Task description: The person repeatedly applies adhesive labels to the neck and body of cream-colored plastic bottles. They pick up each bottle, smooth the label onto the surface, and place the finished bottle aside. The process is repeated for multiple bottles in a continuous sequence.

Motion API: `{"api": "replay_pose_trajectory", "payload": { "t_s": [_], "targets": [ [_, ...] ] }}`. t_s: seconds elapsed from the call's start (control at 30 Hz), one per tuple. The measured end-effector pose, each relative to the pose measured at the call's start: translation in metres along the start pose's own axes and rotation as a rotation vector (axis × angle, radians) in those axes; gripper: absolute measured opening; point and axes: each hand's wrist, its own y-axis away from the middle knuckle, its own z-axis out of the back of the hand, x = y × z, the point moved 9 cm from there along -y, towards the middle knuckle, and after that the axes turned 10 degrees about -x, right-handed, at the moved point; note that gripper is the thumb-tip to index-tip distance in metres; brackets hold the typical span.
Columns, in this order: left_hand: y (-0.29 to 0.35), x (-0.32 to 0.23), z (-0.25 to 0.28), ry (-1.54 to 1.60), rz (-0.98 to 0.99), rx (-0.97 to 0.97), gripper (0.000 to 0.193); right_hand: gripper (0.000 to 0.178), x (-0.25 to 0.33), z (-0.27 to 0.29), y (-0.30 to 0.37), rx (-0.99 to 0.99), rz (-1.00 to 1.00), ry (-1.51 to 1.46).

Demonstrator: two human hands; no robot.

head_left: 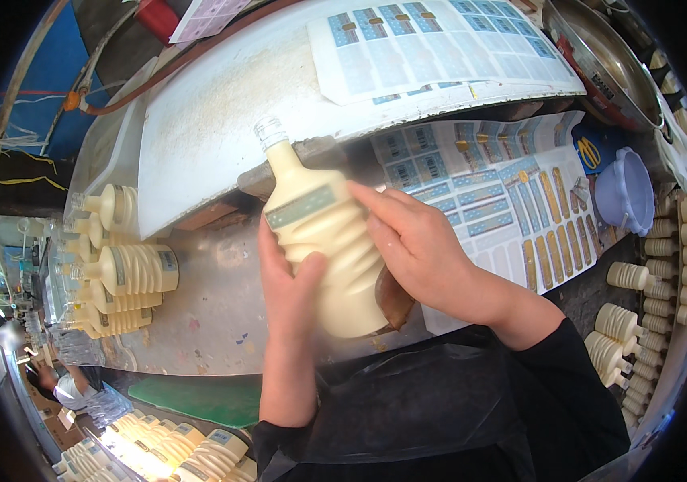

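Note:
A cream-coloured plastic bottle [329, 233] with wavy ridged sides and a clear threaded neck leans in front of me, its neck pointing up and left. A grey-green patterned label [301, 206] runs across its shoulder. My left hand [289, 277] clasps the bottle's left side, thumb over the front ridges. At the label's right end, the fingers and thumb of my right hand [416, 241] press against the bottle's upper right edge. A brown rounded piece [394, 299] shows beside the bottle's lower right side; what it is I cannot tell.
Sheets of blue and gold labels [512, 213] lie to the right, with another label sheet [440, 48] on the white board [223, 104]. Similar bottles [122, 273] are stacked left, more [183, 450] lower left and right. A lilac bucket [626, 193] and a metal pan [605, 56] stand right.

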Motion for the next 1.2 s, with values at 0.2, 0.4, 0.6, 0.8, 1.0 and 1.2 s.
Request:
{"api": "replay_pose_trajectory", "payload": {
  "t_s": [0.2,0.4,0.6,0.8,1.0,1.2],
  "targets": [
    [0.006,0.003,0.004,0.104,-0.023,0.021,0.077,0.041,-0.011,-0.003,-0.002,-0.005,-0.051,-0.112],
    [0.013,-0.025,0.001,-0.338,-0.177,-0.079,0.080,0.047,-0.041,-0.014,-0.007,0.072,-0.456,-0.470],
    [0.016,-0.036,0.002,-0.440,-0.233,-0.104,0.085,0.044,-0.043,-0.021,-0.006,0.040,-0.516,-0.469],
    [0.013,-0.030,0.006,-0.372,-0.226,-0.068,0.086,0.041,-0.040,-0.012,-0.004,0.061,-0.465,-0.287],
    [0.003,-0.004,0.017,-0.102,-0.075,-0.050,0.084,0.034,-0.026,-0.005,-0.021,-0.076,-0.175,-0.171],
    [-0.015,-0.018,0.020,0.100,0.041,-0.166,0.031,0.033,-0.035,-0.028,-0.040,0.129,-0.326,-0.352]
  ]
}}
